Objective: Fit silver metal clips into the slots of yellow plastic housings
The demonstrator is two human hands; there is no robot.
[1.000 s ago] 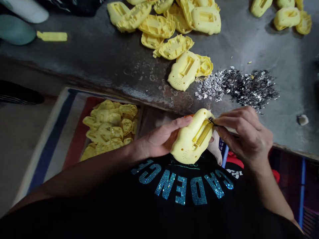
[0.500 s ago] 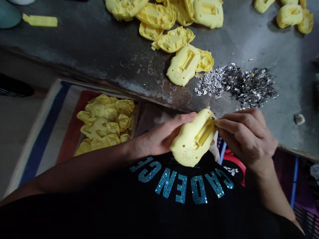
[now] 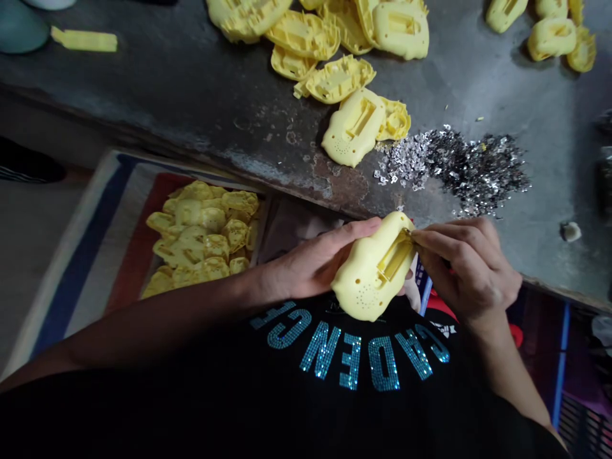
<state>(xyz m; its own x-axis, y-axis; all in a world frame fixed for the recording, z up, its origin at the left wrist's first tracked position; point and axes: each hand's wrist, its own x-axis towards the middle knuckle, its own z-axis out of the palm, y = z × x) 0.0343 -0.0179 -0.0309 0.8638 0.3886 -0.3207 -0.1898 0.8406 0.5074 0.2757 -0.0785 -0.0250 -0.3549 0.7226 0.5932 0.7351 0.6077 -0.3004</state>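
Observation:
A yellow plastic shell point(image 3: 368, 280) with a battery slot and a patch of small holes is gripped in my left hand point(image 3: 322, 258), thumb along its upper edge. At the upper end of the slot, my right hand point(image 3: 471, 264) pinches with thumb and forefinger. A tiny metal piece seems to show at those fingertips, too small to make out fully. Just beyond the hands, on the table, lies a heap of small metal contact pieces point(image 3: 482, 169). Another yellow shell point(image 3: 356, 127) lies slot side up by the heap.
More yellow shells point(image 3: 306, 35) are piled at the back of the grey table point(image 3: 191, 95), with a few others point(image 3: 552, 38) at far right. Below the table edge, left, a box holds many shells point(image 3: 201, 236) beside a striped sheet point(image 3: 134, 229). A white lump point(image 3: 571, 231) sits at right.
The shell and my left hand have shifted slightly right in view. My right hand stays at the slot's upper end, its back moved slightly left.

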